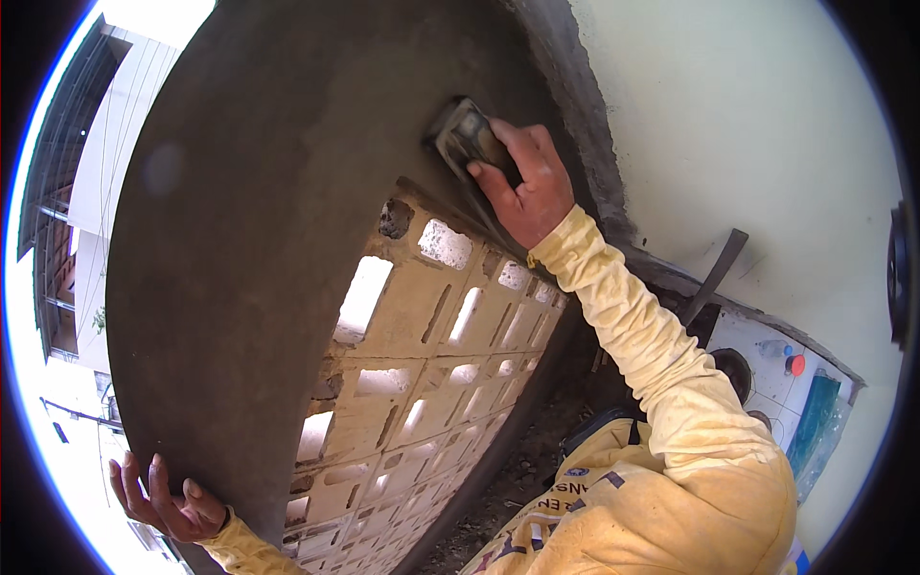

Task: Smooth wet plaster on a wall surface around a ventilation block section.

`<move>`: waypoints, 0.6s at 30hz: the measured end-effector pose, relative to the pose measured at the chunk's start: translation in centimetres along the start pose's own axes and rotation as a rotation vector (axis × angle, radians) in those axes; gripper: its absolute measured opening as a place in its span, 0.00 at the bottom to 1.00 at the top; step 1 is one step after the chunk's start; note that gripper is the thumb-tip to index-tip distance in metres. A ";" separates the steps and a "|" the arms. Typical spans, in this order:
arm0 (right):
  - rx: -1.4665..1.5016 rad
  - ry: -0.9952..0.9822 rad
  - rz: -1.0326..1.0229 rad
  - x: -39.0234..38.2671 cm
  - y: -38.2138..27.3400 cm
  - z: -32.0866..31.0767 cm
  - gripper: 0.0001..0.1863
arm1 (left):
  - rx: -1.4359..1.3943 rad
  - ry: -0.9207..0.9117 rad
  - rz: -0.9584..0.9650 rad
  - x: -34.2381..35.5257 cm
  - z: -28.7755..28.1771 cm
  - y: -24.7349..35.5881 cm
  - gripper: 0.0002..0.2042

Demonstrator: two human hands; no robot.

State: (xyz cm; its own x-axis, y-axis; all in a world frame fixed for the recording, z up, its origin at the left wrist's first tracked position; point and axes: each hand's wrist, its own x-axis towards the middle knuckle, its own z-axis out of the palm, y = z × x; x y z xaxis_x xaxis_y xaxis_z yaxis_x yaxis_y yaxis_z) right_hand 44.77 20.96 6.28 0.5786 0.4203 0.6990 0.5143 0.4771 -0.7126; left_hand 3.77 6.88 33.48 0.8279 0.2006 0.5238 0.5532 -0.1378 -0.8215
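Pressed to the dark grey, plastered wall (249, 192) is a small rectangular plastering float (470, 134), smeared grey and slightly blurred. The thumb and fingers of my right hand (532, 187) grip it near the top of the wall, just above the bare block lattice. At the lower left, my left hand (172, 503) is open beside the wall's outer edge, fingers apart and palm partly showing. It holds nothing; whether it touches the edge I cannot tell. Yellow sleeves cover both my arms.
Below the plaster, a lattice of pierced blocks (412, 335) lets light through. A pale wall (747, 125) stands at the right, with a dark bar (714, 278) leaning there. Near white tiles lie a red-capped bottle (793, 365) and a teal roll (815, 417). Rubble (498, 494) covers the ground.
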 end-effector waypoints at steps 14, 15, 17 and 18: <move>-0.019 -0.091 -0.185 -1.8 1.4 0.4 0.23 | 0.058 -0.018 0.027 0.3 0.2 0.1 0.22; -0.029 -0.097 -0.189 -1.5 2.3 0.3 0.23 | 0.049 -0.018 0.019 0.3 0.5 0.3 0.22; -0.082 0.059 -0.047 0.4 3.5 0.1 0.23 | 0.069 -0.024 0.027 0.4 0.5 0.3 0.22; -0.099 0.109 -0.031 1.6 3.5 0.7 0.23 | 0.074 -0.032 0.067 0.4 0.4 -0.2 0.22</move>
State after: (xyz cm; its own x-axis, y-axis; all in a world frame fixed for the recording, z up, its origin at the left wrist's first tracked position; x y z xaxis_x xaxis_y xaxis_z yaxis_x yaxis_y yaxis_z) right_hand 47.04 23.77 4.95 0.6236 0.3178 0.7143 0.5899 0.4083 -0.6966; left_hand 3.96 7.41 33.74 0.8586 0.2244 0.4609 0.4876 -0.0800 -0.8694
